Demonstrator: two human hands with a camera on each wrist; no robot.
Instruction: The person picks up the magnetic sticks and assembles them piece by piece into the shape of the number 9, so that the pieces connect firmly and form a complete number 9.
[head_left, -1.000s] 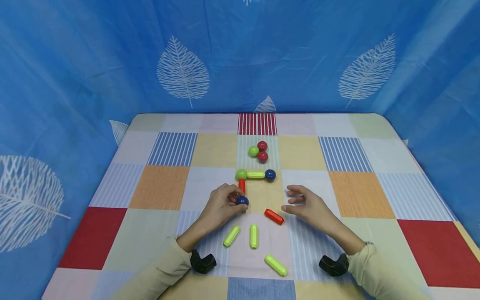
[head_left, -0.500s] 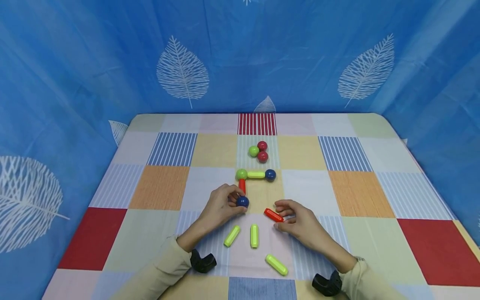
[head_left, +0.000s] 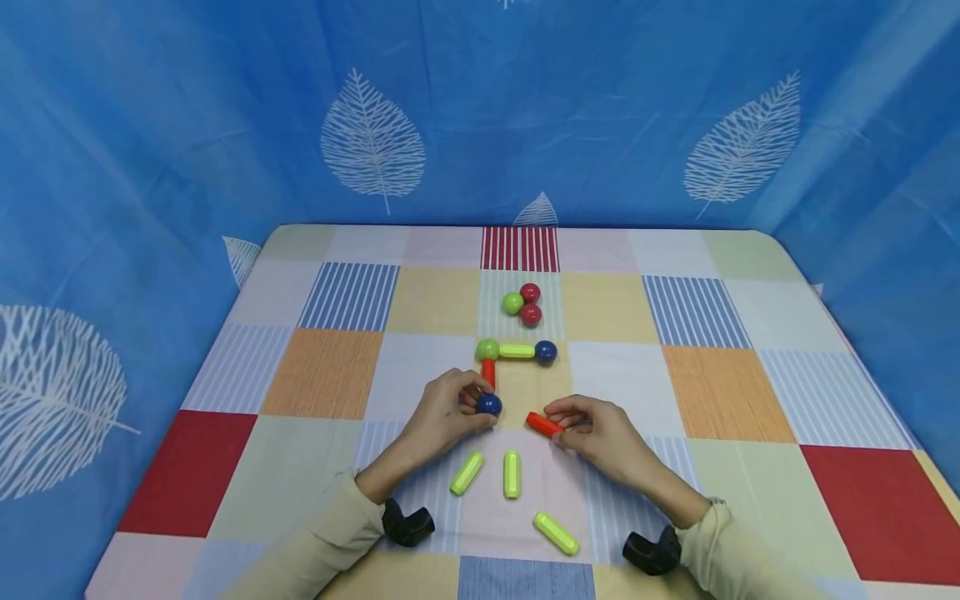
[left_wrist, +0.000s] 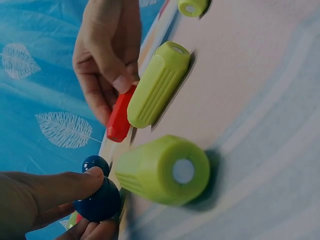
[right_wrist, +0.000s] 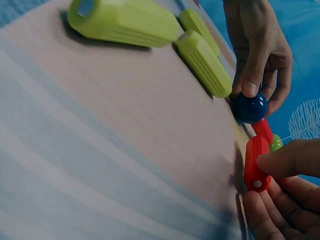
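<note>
My left hand (head_left: pixel 447 412) pinches a dark blue ball (head_left: pixel 489 404) between thumb and fingers. That ball sits at the near end of a red magnetic stick (head_left: pixel 488 372), which leads up to a green ball (head_left: pixel 487 349). From the green ball a yellow-green stick (head_left: pixel 517 352) runs right to a second blue ball (head_left: pixel 546 352). To the right, my right hand (head_left: pixel 611 440) pinches a loose red stick (head_left: pixel 542 423) by its right end, its free end pointing toward the held ball. The right wrist view shows the thumb on this red stick (right_wrist: pixel 255 150), a pale magnet at its end.
Three yellow-green sticks lie in front of the hands: a left one (head_left: pixel 467 473), a middle one (head_left: pixel 512 475) and a nearer one (head_left: pixel 556 533). Farther back, a green ball (head_left: pixel 512 303) touches two red balls (head_left: pixel 530 315). A blue curtain (head_left: pixel 600 125) hangs behind the patchwork-covered table (head_left: pixel 315 467).
My right hand has moved left to the loose red stick, taken hold of it and shifted it slightly. The left hand keeps its pinch on the blue ball.
</note>
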